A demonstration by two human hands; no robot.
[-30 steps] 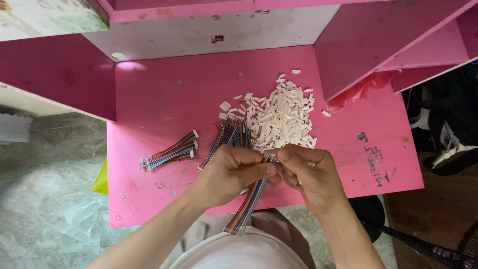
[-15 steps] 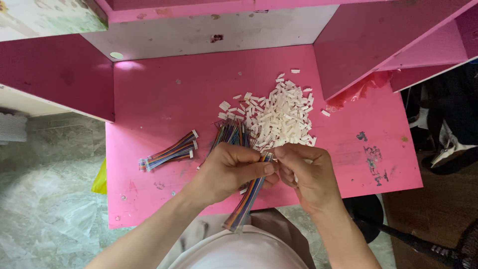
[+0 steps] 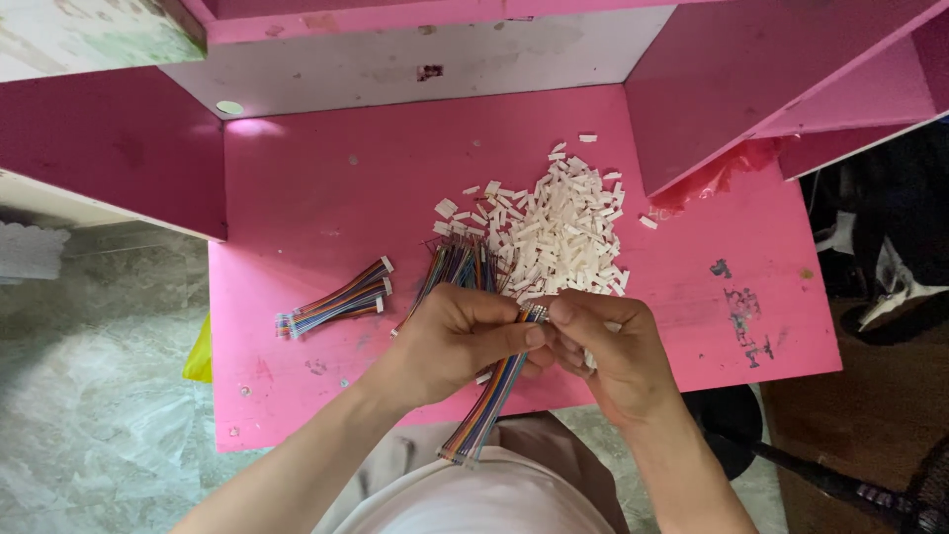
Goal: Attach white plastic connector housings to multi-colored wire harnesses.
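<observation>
A flat ribbon cable (image 3: 491, 400) of many coloured wires is held over the near edge of the pink table (image 3: 326, 198); its free end hangs down toward the lap. Its upper end is pinched between the fingers of the left hand (image 3: 450, 341) and the right hand (image 3: 603, 351), both clenched on it, fingertips meeting just above the table. A small white piece is seen under the right hand. Just beyond the hands, a loose bunch of coloured wires (image 3: 457, 267) is laid, touching a heap of small white connector housings (image 3: 559, 227). To the left, well apart, a finished bundle of cables (image 3: 336, 300) is laid flat. No containers are seen; everything is laid on the bare tabletop.
</observation>
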